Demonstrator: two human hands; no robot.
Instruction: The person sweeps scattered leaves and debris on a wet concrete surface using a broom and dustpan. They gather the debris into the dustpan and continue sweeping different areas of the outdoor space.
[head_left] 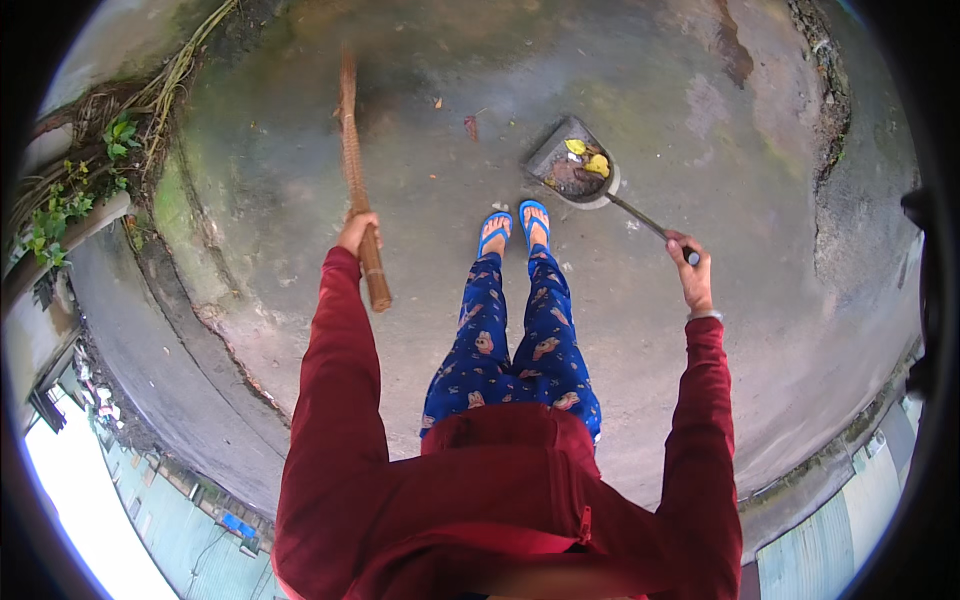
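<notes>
My left hand (358, 233) is wrapped round the bound handle of a brown stick broom (353, 160). The broom points away from me, and its far end blurs over the ground. In my right hand (690, 262), fingers closed, is the dark handle of a dustpan (548, 150). The pan sits ahead of my feet, a little to the right. Inside it are yellow leaves (597, 164), brown leaves and dark debris. The broom and the dustpan are apart.
Concrete ground (440, 330) spreads around my blue flip-flops (494, 228). A dark red leaf (471, 126) and small bits lie ahead. Green plants (50, 225) and dry stalks (170, 90) line the left edge. A broken, mossy crack (828, 100) runs along the far right.
</notes>
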